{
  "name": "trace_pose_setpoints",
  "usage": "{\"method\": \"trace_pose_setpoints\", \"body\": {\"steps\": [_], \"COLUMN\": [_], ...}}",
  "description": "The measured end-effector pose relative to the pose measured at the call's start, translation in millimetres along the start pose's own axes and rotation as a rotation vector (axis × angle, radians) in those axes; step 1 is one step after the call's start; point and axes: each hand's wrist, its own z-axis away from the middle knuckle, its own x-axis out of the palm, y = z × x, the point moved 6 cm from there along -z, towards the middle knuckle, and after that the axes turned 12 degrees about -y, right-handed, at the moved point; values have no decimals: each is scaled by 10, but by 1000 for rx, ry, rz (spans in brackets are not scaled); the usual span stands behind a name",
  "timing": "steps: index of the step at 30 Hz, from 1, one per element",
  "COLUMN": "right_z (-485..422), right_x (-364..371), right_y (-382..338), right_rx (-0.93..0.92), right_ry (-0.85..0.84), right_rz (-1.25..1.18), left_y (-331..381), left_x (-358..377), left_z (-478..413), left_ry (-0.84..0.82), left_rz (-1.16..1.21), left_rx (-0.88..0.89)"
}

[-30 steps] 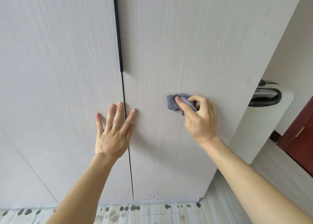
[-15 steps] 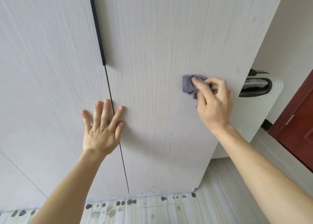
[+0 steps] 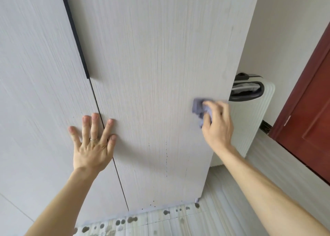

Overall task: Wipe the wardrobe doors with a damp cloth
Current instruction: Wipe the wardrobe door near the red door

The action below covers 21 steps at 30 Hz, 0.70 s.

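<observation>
A person's right hand (image 3: 217,125) presses a crumpled grey-blue cloth (image 3: 197,107) against the pale, wood-grain right wardrobe door (image 3: 151,66), close to that door's outer edge. The fingers (image 3: 213,109) curl over the cloth and bunch it beneath the palm, with a fold showing to the left of the fingertips. Hand and cloth are slightly blurred.

The left hand (image 3: 92,148) lies flat across the narrow seam between the right door and the matching left wardrobe door (image 3: 35,75). Its fingers (image 3: 94,125) are straight and spread wide: three rest on the left door, while the forefinger and thumb rest on the right. A thin silver ring (image 3: 93,139) sits on one finger.

A dark vertical handle strip (image 3: 75,34) runs along the seam above the left hand. Thin trails of small dark drips (image 3: 166,157) mark the lower part of the right door. The pale striped floor (image 3: 223,209) at the foot of the wardrobe is dotted with dark wet spots (image 3: 131,219).

Just beyond the right door's edge stands a white ribbed suitcase (image 3: 255,125) with a black handle, and a dark red wooden door (image 3: 307,119) fills the far right.
</observation>
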Motion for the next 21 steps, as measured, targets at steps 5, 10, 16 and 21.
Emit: {"method": "trace_pose_setpoints", "body": {"steps": [5,10,16,21], "right_z": [-319,659,790,8], "right_x": [-192,376,412,-102], "right_y": [15,353,510,242], "right_rx": [40,51,119,242], "right_ry": [174,-112,-339,44], "right_rz": [-32,81,21,-226], "left_y": [3,-8,13,57], "left_x": [66,77,45,48], "left_z": [13,15,24,0], "left_ry": [-41,-98,-66,-29], "left_rz": [26,29,57,66], "left_rx": [-34,-53,-41,-52]}}
